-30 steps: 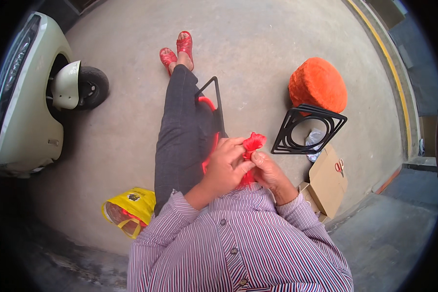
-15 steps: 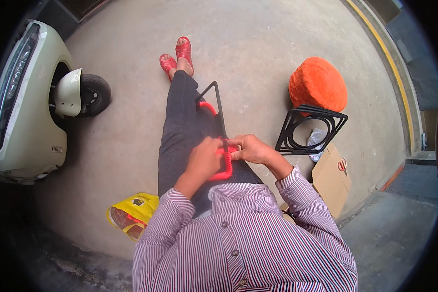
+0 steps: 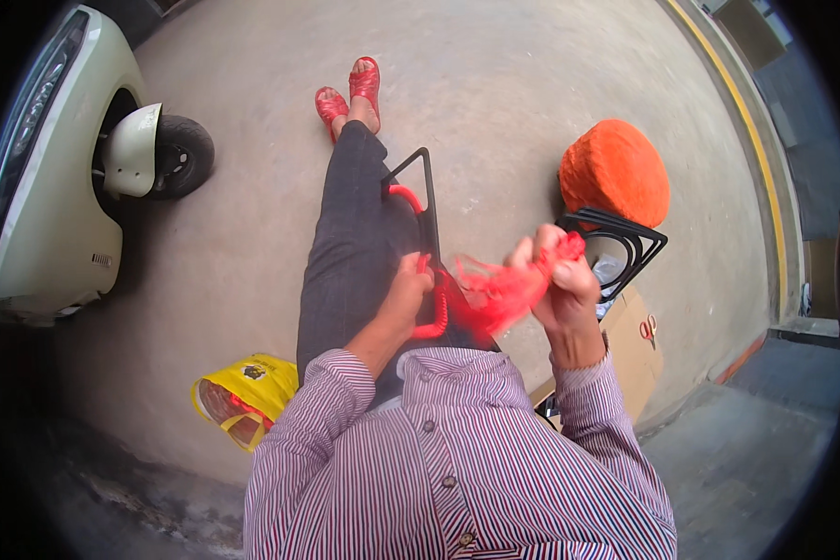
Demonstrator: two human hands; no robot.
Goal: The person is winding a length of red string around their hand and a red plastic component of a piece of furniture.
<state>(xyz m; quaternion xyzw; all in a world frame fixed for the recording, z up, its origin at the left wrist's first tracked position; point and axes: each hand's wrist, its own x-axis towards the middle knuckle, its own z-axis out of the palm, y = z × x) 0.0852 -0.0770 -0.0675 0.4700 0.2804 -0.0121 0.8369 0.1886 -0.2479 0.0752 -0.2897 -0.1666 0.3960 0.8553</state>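
A black metal frame [image 3: 430, 194] rests upright on my lap. The curved part inside it is wrapped in tight turns of red cord [image 3: 441, 313]. My left hand [image 3: 407, 291] is closed around the wrapped part, with its thumb near the upper end of the winding. Out to the right, my right hand [image 3: 569, 294] is raised and closed on a bunch of loose red cord [image 3: 495, 294]. Blurred strands of it stretch back toward the frame, and a red tuft sticks out above my fingers. Where the strands meet the frame is too smeared to make out.
Several black frames [image 3: 637, 257] lean against an orange plush stool [image 3: 616, 173] at the right. Nearby, red-handled scissors [image 3: 648, 329] lie on cardboard [image 3: 625, 359]. A yellow bag [image 3: 257, 383] sits at my left. A pale vehicle [image 3: 84, 205] with a wheel stands at far left.
My right hand has pulled away from the frame, up and to the right, drawing the loose red cord out with it. My left hand stays at the wrapped part.
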